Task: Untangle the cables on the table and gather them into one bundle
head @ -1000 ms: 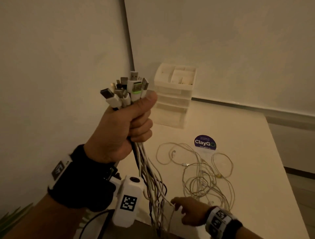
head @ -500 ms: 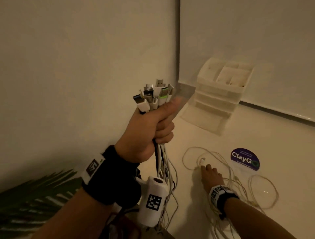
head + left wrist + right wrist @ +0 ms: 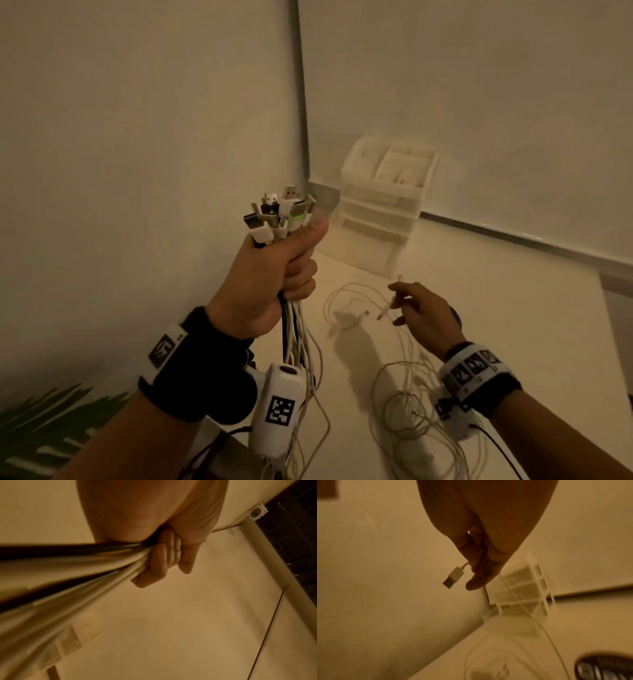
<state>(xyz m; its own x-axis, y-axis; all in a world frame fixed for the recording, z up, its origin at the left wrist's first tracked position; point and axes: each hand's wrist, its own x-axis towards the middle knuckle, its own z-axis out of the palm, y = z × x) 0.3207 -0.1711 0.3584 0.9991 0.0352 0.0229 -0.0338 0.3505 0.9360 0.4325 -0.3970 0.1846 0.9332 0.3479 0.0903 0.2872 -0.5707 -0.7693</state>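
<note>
My left hand (image 3: pixel 274 274) is raised and grips a thick bundle of cables (image 3: pixel 298 342); their USB plugs (image 3: pixel 281 212) fan out above the fist, and the cords hang down past the wrist. In the left wrist view my fingers (image 3: pixel 164 561) curl round the cords (image 3: pixel 68 566). My right hand (image 3: pixel 421 315) hovers above the table (image 3: pixel 531 325) and pinches one thin white cable near its plug (image 3: pixel 385 311). In the right wrist view that USB plug (image 3: pixel 453 577) sticks out beside my fingers (image 3: pixel 479 563). A loose tangle of white cables (image 3: pixel 404 411) lies on the table.
A white drawer organiser (image 3: pixel 380 209) stands in the back corner against the walls. A dark round sticker (image 3: pixel 604 666) lies on the table under my right hand. Green leaves (image 3: pixel 41 428) show at the lower left, beyond the table's edge.
My right hand went from the near edge to the cable pile, took a plug end and lifted it off the table. The left hand kept its grip on the bundle.
</note>
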